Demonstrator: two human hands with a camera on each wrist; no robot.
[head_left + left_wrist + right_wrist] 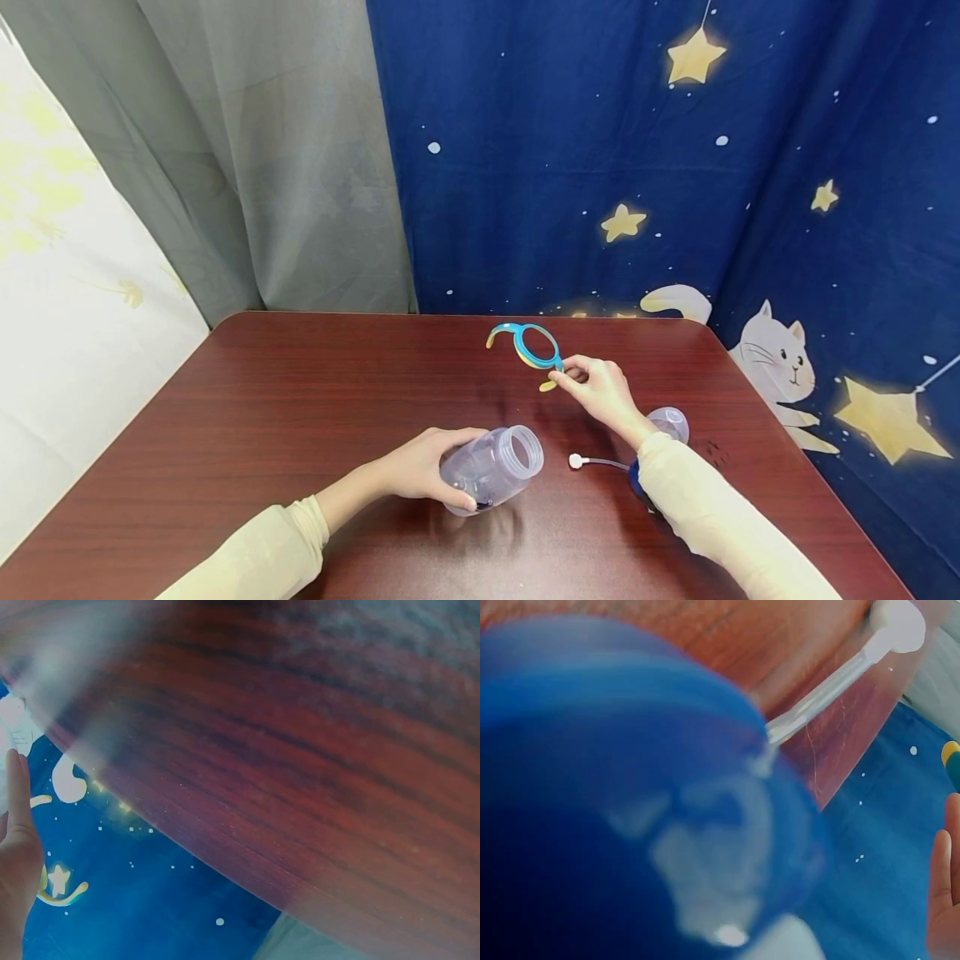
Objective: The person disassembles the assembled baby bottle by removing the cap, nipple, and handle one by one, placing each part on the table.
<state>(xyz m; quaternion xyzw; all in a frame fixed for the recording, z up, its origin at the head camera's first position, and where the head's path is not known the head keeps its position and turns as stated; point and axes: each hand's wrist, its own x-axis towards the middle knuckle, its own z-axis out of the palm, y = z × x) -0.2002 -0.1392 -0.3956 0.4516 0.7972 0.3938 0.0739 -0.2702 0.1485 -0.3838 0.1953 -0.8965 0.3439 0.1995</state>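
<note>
My left hand (427,467) grips a clear, lilac-tinted baby bottle (480,479) round its body. The bottle is tilted, its uncovered threaded mouth facing right. Between thumb and fingers my right hand (596,390) pinches a blue and yellow bottle handle ring (538,346), held up above the table with two curved grips. Under the right forearm lies a dark blue lid (637,482), partly hidden by the sleeve. A thin straw with a white weighted end (576,461) runs out from it. In the right wrist view the blue lid (630,802) looms large and blurred.
A clear domed cap (671,422) stands on the table just beyond the right forearm. The dark red wooden table (300,392) reaches to a grey curtain (315,167) and a blue starry curtain (540,167) behind its far edge.
</note>
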